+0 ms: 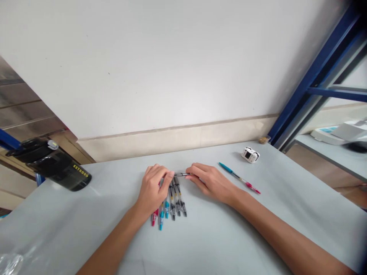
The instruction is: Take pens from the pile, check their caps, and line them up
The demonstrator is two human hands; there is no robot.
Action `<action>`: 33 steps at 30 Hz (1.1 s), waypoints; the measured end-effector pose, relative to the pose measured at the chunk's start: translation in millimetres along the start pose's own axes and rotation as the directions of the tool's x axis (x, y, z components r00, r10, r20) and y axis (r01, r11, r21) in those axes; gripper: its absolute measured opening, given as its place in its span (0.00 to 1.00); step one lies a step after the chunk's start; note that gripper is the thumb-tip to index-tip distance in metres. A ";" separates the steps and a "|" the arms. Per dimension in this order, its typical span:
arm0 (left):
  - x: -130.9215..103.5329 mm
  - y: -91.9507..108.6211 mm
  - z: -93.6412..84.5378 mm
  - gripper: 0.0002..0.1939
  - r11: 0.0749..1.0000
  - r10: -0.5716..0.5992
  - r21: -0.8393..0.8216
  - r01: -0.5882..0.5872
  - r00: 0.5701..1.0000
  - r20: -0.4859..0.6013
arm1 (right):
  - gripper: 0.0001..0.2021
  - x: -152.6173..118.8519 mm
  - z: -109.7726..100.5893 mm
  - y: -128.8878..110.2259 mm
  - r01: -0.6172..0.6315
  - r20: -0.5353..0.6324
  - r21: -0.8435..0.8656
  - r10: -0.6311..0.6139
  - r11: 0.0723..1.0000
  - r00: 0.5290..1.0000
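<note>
My left hand (152, 188) and my right hand (211, 181) face each other over the table, fingers closed on opposite ends of one slim dark pen (180, 174) held level. Below it, clear-barrelled pens lie side by side: a red pen (155, 217), blue pens (161, 220) and several black pens (178, 198). My left hand covers the upper ends of some of them. Right of my right hand lies a pen with a blue end and a pinkish-red end (239, 178), apart from the row.
A black bottle (61, 168) appears at the left edge of the grey table (200, 240). Toward the back right are a small white device (250, 155) and a clear cup (263, 139) of yellowish bits. Clear plastic (10, 263) shows at lower left. Behind runs a wall (177, 76).
</note>
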State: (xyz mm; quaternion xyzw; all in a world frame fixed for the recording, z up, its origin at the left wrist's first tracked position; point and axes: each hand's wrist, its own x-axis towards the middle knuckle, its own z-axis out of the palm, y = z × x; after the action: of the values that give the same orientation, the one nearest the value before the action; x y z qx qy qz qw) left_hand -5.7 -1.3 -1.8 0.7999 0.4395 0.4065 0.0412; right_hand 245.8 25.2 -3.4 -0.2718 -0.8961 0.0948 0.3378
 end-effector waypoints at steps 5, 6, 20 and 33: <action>-0.3 -0.6 0.7 0.06 0.998 0.065 0.003 -0.065 0.998 -0.024 | 0.12 -3.7 -0.1 7.0 -0.057 0.016 0.005 0.057 0.998 0.998; 0.1 -0.5 0.6 0.04 0.997 0.074 0.006 -0.074 0.997 -0.024 | 0.11 -3.9 0.0 8.0 -0.065 0.019 0.001 0.065 0.998 0.998; -0.2 -2.3 1.0 0.04 0.997 0.077 0.000 -0.077 0.997 0.016 | 0.06 -4.8 2.1 8.5 -0.190 0.060 -0.024 0.192 0.981 0.980; 2.8 2.8 -1.9 0.16 0.999 -0.027 0.026 0.025 0.996 0.088 | 0.06 -0.7 -1.3 5.8 -0.117 0.035 0.001 0.117 0.993 0.993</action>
State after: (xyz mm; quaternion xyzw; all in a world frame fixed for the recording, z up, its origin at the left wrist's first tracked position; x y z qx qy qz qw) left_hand -4.3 -1.5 2.3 0.8118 0.4526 0.3647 0.0560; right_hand 249.5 29.6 -4.8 -0.3216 -0.8842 0.1204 0.3166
